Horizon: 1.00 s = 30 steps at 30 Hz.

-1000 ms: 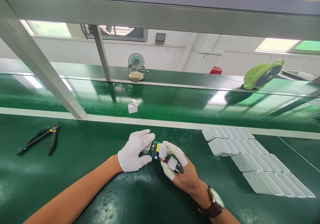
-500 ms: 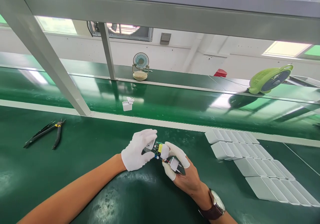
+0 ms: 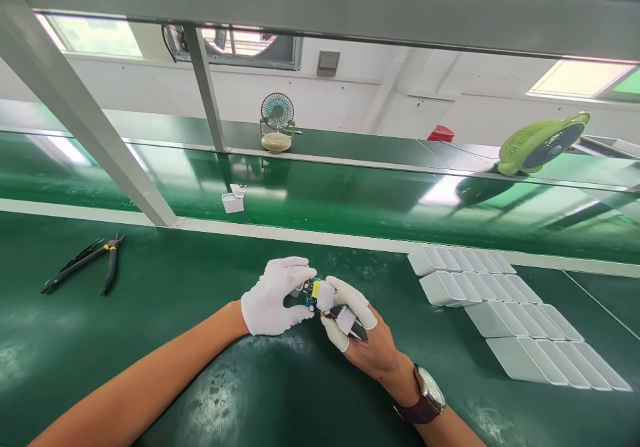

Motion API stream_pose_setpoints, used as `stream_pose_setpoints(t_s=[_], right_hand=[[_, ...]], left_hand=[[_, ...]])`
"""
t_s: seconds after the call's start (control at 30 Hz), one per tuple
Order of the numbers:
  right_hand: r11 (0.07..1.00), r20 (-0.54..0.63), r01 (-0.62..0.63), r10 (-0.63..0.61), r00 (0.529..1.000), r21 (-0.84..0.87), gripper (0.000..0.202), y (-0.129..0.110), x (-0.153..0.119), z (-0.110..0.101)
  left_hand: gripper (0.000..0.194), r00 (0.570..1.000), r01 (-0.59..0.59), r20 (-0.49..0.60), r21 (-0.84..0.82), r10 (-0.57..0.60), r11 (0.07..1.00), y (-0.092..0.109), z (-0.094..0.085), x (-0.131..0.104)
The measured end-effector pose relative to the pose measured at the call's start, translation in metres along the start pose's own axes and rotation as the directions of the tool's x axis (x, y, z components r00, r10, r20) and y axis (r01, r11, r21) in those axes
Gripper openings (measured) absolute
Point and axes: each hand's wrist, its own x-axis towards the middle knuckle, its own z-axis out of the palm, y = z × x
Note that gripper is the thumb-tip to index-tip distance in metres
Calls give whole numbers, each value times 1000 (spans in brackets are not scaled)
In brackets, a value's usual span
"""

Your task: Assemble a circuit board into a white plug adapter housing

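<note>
Palm turned inward, the white-gloved left hand (image 3: pixel 273 300) pinches a small white plastic shell (image 3: pixel 297 290) above the green bench. The right hand (image 3: pixel 361 340), fingertips capped, grips a small green circuit board (image 3: pixel 313 292) and white plug piece (image 3: pixel 346 320) touching it.

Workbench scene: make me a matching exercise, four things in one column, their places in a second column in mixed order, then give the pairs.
Things:
1. pliers
2. circuit board
3. white shells
4. green fan

Places:
A. far right, on the ledge beyond the belt
B. laid in rows on the bench, right of the hands
C. between the left hand and right hand
D. lying alone on the bench, far left

Pairs: 1-D, 2-C, 3-B, 4-A
</note>
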Motion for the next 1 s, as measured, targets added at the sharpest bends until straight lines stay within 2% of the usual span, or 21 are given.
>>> stream_pose_setpoints(t_s=[0.07, 0.23, 0.37, 0.5, 0.53, 0.6, 0.67, 0.7, 0.77, 0.8, 0.87, 1.0], right_hand=[[1000, 7, 18, -18, 1000, -7, 66, 1, -1, -1], [999, 55, 34, -34, 998, 0, 62, 4, -2, -4], [999, 51, 39, -40, 998, 13, 62, 2, 0, -6], [998, 56, 68, -68, 996, -10, 65, -1, 5, -8], [997, 53, 74, -72, 996, -21, 66, -1, 5, -8], [997, 31, 67, -65, 997, -47, 66, 0, 5, -8], [997, -2, 25, -26, 1000, -76, 65, 3, 3, -8], [996, -18, -1, 0, 1000, -90, 63, 5, 2, -8], [993, -33, -49, 45, 998, -108, 61, 8, 1, -7], [992, -34, -62, 58, 998, -112, 60, 9, 0, -6], [992, -37, -72, 68, 997, -107, 59, 10, 0, -6], [996, -9, -46, 45, 999, -78, 59, 7, 2, -6]], left_hand=[[60, 999, -42, -19, 33, 43, 999, -1, 0, 2], [52, 964, -257, -47, 90, 262, 962, -1, -6, 16], [48, 957, -277, -63, 100, 284, 955, 2, -9, 23], [49, 956, -288, -35, 77, 291, 955, 0, -11, 21], [55, 958, -283, -21, 75, 285, 956, -2, -11, 19], [81, 981, -195, -6, 85, 196, 977, -4, -9, 14], [111, 1000, 24, 2, 96, -24, 995, -6, -5, 8], [118, 988, 152, 11, 96, -154, 984, -7, -3, 5], [113, 938, 337, 54, 92, -343, 937, -9, 3, 1], [106, 923, 370, 76, 91, -377, 925, -10, 6, -1], [97, 929, 353, 87, 88, -360, 932, -14, 10, -3], [89, 983, 175, 41, 45, -177, 984, -20, 15, -6]])
